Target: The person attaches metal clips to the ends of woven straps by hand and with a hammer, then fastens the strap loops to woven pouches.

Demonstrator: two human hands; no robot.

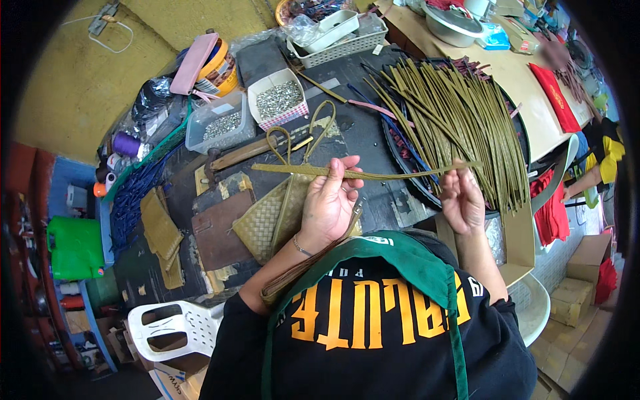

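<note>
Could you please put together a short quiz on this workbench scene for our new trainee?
1. True or false: both hands hold the same olive woven strap.
2. Which container holds small silvery metal parts? A) the clear plastic tub B) the white slatted basket C) the metal bowl
3. What lies on the bench just left of the left hand?

Key:
1. True; the right hand grips its other end.
2. A
3. A flat woven olive panel.

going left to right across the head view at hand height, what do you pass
green canister → olive woven panel → left hand → right hand → red cloth → cardboard box
</note>
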